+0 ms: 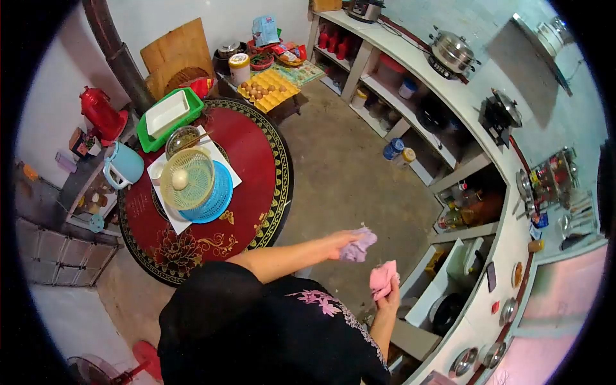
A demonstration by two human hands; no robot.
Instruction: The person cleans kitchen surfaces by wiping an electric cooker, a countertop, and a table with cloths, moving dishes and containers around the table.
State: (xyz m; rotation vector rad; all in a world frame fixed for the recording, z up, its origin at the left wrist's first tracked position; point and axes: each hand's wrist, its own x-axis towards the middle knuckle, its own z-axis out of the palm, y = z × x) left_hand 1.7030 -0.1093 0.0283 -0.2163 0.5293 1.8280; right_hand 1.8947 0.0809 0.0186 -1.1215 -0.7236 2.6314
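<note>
My left hand [338, 243] is closed around a crumpled light purple cloth [360, 246], held out over the floor. A folded pink cloth [382, 278] is in my right hand [389, 298], whose fingers grip it from below. The two cloths are close to each other but apart. Behind my left arm stands a round dark red table [256, 186] with a patterned border. On it a pale yellow basket [192, 160] containing a round whitish item [179, 179] rests on a blue basket [215, 199].
A long curved counter [478, 122] with shelves below runs along the right, carrying a steamer pot [452, 50] and a black stove [497, 119]. Blue and yellow-lidded containers [398, 151] stand on the floor by it. A yellow egg tray [273, 93] lies on a low table.
</note>
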